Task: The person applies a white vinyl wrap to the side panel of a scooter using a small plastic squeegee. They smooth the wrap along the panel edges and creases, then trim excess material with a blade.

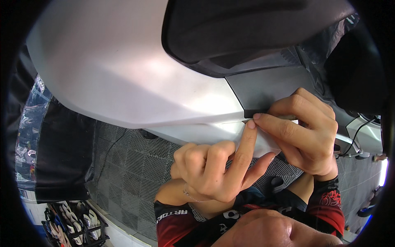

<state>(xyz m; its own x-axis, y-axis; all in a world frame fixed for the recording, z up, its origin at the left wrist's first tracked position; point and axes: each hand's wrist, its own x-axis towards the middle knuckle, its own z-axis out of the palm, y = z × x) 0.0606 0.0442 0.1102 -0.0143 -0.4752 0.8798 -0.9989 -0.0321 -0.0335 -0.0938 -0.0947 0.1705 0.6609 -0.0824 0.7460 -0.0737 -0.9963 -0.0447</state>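
Silver-white panel (123,86) stands from far left to the middle, beside a dark grey panel (263,88). Left hand (212,171) puts its straight index finger at the panel's edge; other fingers curl loosely, with nothing seen in hold. Right hand (306,131) bends its fingers close by; whether they pinch something, I cannot tell.

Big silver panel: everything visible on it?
The silver panel is large, smooth and glossy, painted metal or plastic by its look, with bright reflections and a soft crease. It fills the upper left, curving down to a folded lower edge and narrowing rightward. Its right side meets a black part above and a dark grey panel below. A narrower silver piece sits under it. Fingertips of the left hand and right hand meet at its lower right corner; exact contact is unclear.
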